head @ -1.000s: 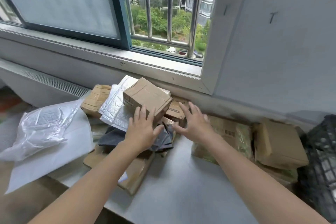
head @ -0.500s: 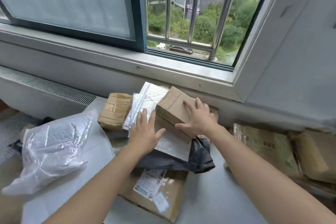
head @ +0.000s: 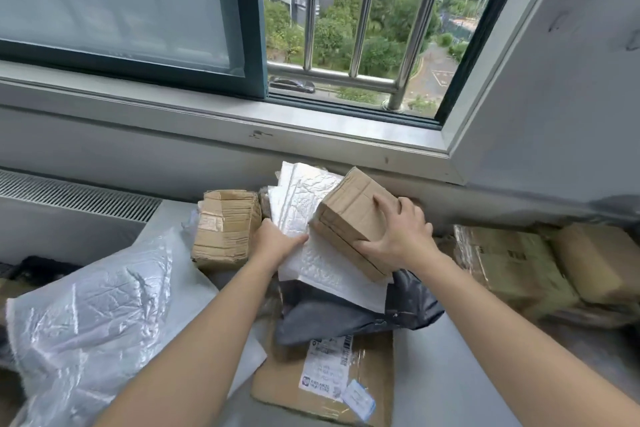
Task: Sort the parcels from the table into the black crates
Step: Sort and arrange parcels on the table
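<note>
- Cardboard box (head: 346, 218) lies tilted on top of the pile near the bench's (head: 426, 385) far edge, its long axis slanting from far left to near right.
- Right hand (head: 401, 236) grips it, fingers spread over the top face and thumb on the near side.
- Left hand (head: 277, 241) holds the left edge of the white bubble mailers (head: 304, 198) beneath the box, thumb on top.
- A dark grey poly bag (head: 346, 315) and a labelled flat parcel (head: 325, 381) lie nearer.

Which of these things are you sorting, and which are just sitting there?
For the job: small brown box, white bubble mailer, dark grey bag, labelled flat carton, taped box.
Just there: window bars, windowsill, vent grille.
</note>
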A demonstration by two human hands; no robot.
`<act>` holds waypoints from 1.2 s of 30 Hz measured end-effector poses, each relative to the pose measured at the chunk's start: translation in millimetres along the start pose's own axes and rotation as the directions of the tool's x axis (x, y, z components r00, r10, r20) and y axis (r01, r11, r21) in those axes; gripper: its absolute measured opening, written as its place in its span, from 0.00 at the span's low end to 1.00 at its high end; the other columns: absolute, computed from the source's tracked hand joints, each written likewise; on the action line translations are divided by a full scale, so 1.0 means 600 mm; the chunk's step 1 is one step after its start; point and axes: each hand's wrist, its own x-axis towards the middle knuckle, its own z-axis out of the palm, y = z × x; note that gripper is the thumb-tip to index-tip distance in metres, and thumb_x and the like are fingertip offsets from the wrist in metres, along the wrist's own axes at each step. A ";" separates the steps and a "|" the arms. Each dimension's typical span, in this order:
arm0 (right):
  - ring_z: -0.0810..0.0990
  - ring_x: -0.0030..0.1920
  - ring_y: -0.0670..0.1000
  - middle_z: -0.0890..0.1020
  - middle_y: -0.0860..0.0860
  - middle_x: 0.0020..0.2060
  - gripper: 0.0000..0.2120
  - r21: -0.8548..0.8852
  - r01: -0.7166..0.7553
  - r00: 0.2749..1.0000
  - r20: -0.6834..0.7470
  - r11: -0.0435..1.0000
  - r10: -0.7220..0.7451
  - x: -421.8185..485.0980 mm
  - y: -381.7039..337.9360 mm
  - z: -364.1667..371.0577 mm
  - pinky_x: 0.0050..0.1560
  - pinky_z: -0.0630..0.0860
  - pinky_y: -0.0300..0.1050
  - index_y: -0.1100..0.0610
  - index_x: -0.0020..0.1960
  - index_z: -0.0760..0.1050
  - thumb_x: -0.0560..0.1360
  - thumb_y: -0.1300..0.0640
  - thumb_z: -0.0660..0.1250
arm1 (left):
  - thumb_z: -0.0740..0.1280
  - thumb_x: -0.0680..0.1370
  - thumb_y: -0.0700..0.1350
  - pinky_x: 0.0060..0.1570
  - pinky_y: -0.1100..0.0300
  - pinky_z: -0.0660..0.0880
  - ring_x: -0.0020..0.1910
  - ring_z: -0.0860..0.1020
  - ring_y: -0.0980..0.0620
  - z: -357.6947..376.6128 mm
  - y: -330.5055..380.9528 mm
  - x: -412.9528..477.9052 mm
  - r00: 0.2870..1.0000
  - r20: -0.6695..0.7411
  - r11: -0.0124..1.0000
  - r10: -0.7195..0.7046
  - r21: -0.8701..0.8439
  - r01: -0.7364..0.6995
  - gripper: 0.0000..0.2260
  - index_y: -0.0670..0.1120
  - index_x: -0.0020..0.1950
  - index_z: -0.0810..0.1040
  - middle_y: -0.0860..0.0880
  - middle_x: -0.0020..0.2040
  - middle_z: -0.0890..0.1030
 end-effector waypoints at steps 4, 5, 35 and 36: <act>0.57 0.72 0.59 0.58 0.53 0.72 0.47 0.018 -0.060 0.998 -0.009 0.998 0.061 -0.014 0.027 -0.006 0.69 0.62 0.63 0.38 0.73 0.52 0.61 0.27 0.69 | 0.75 0.72 0.51 0.37 0.57 0.78 0.43 0.79 0.50 0.021 0.012 -0.022 0.984 0.177 0.996 -0.013 -0.089 0.029 0.19 0.41 0.54 0.74 0.46 0.48 0.80; 0.57 0.72 0.59 0.58 0.53 0.72 0.47 0.025 -0.073 0.997 -0.005 0.997 0.073 -0.018 0.034 -0.008 0.69 0.61 0.63 0.37 0.73 0.51 0.60 0.27 0.68 | 0.74 0.73 0.50 0.33 0.60 0.76 0.40 0.78 0.52 0.029 0.012 -0.032 0.972 0.234 0.994 -0.034 -0.095 0.057 0.17 0.40 0.52 0.74 0.47 0.46 0.80; 0.54 0.73 0.58 0.55 0.53 0.75 0.49 -0.045 0.122 0.973 0.201 0.992 -0.111 -0.296 0.435 0.016 0.71 0.60 0.59 0.39 0.76 0.51 0.62 0.27 0.68 | 0.69 0.72 0.41 0.36 0.58 0.77 0.43 0.81 0.47 0.417 -0.029 -0.446 0.939 0.306 0.962 -0.160 -0.164 0.217 0.09 0.43 0.51 0.76 0.44 0.46 0.82; 0.54 0.73 0.58 0.55 0.54 0.75 0.49 -0.047 0.118 0.973 0.204 0.992 -0.106 -0.305 0.451 0.024 0.71 0.60 0.60 0.39 0.76 0.51 0.62 0.26 0.68 | 0.70 0.72 0.42 0.40 0.55 0.78 0.45 0.82 0.47 0.432 -0.031 -0.458 0.937 0.302 0.960 -0.178 -0.157 0.233 0.10 0.43 0.52 0.76 0.45 0.47 0.82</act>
